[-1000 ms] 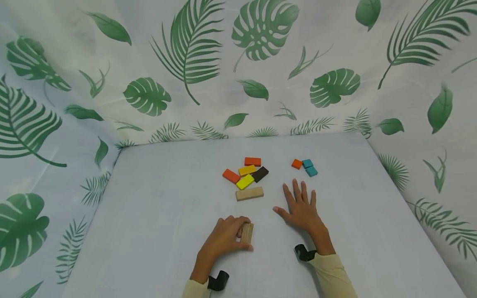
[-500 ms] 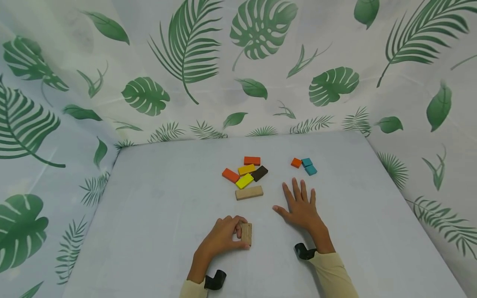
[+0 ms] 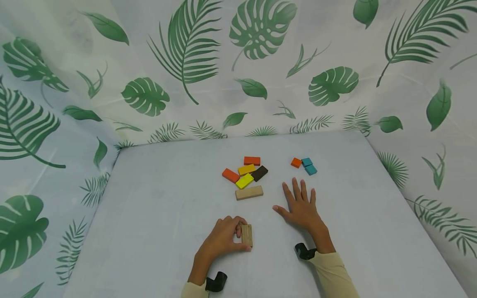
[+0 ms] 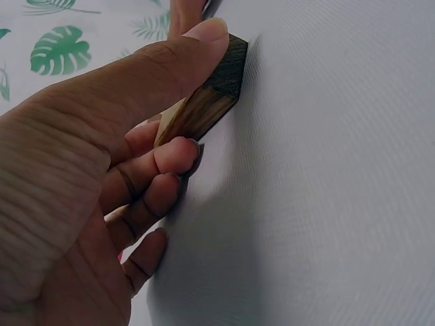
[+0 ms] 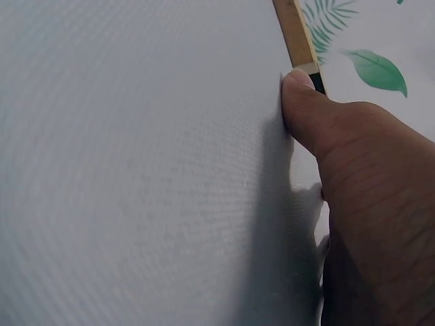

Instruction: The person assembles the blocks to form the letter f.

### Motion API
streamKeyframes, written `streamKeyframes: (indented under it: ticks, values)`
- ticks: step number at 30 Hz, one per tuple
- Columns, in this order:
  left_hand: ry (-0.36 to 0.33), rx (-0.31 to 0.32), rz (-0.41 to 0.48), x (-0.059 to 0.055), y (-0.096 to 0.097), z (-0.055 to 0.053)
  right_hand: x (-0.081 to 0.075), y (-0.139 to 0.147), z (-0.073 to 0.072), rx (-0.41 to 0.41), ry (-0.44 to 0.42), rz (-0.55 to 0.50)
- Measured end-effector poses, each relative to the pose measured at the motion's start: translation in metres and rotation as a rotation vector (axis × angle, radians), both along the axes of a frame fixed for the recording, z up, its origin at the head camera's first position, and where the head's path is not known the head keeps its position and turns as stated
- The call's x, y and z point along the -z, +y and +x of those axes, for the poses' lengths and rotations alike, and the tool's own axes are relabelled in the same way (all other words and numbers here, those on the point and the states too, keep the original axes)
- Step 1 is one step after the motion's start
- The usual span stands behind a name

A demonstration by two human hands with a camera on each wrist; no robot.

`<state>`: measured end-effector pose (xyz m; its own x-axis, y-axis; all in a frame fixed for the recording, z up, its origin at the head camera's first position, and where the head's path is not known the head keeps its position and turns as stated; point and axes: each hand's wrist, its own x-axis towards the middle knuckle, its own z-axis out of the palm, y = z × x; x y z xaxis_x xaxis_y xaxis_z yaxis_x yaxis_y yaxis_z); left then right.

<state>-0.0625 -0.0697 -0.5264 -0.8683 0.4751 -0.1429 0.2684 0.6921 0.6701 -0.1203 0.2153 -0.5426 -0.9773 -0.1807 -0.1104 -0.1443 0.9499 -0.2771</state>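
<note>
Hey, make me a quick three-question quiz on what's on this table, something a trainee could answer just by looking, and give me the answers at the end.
1. Multiple choice: which hand holds a wooden block? A, the right; B, the left; C, both.
2. True or false: the right hand is clenched into a fist.
3. Count: how many blocks are in the small group just beyond the right hand's fingertips, and in which colours?

Key:
1. B, the left hand.
2. False; its fingers are spread.
3. Three: one orange block and two blue blocks.
</note>
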Motion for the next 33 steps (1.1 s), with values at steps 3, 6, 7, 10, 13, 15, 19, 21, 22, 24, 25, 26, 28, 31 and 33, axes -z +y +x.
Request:
streamKeyframes:
  ticks: [3,6,7,10,13,15,19,21,22,24,25,26,28,31,33]
  values:
    - [-0.002,0.001,0.003,-0.0004,-0.0002,-0.0007,0.0003,0.0002,-0.0003,0.000,0.003,0.002]
    - [-0.002,-0.001,0.005,-0.0003,-0.0002,-0.0013,0.0003,0.0002,-0.0005,0.000,0.002,0.003]
    - [-0.001,-0.001,0.006,0.0000,-0.0002,-0.0014,0.0003,0.0001,-0.0006,0.000,0.002,0.003]
    - [-0.005,-0.007,0.005,0.0003,0.0000,-0.0015,0.0001,0.0005,-0.0010,0.001,0.003,0.003]
    - [-0.015,-0.013,0.002,-0.0003,0.0004,-0.0015,0.0000,0.0005,-0.0015,0.002,0.002,0.003]
    - [-0.021,-0.017,-0.004,-0.0013,0.0008,-0.0013,0.0001,0.0006,-0.0016,0.003,0.000,0.004]
    - [-0.030,-0.016,-0.020,-0.0034,0.0010,-0.0004,0.0012,0.0007,-0.0013,0.003,-0.005,0.007]
    - [-0.036,-0.016,-0.029,-0.0042,0.0010,0.0002,0.0020,0.0008,-0.0009,0.003,-0.008,0.006]
    - [-0.039,-0.015,-0.034,-0.0043,0.0010,0.0004,0.0022,0.0009,-0.0008,0.002,-0.009,0.008]
    - [-0.041,-0.014,-0.040,-0.0043,0.0011,0.0007,0.0024,0.0008,-0.0004,0.003,-0.009,0.010]
    - [-0.042,-0.015,-0.039,-0.0041,0.0011,0.0007,0.0022,0.0007,-0.0002,0.004,-0.009,0.011]
    - [-0.040,-0.014,-0.040,-0.0038,0.0011,0.0007,0.0018,0.0005,0.0000,0.004,-0.007,0.009]
    - [-0.038,-0.013,-0.037,-0.0035,0.0010,0.0008,0.0006,0.0000,0.0005,0.004,-0.007,0.007]
    - [-0.034,-0.013,-0.037,-0.0035,0.0007,0.0007,-0.0019,-0.0009,0.0012,0.002,-0.009,-0.002]
    - [-0.032,-0.013,-0.038,-0.0034,0.0006,0.0006,-0.0036,-0.0015,0.0015,0.001,-0.011,-0.002]
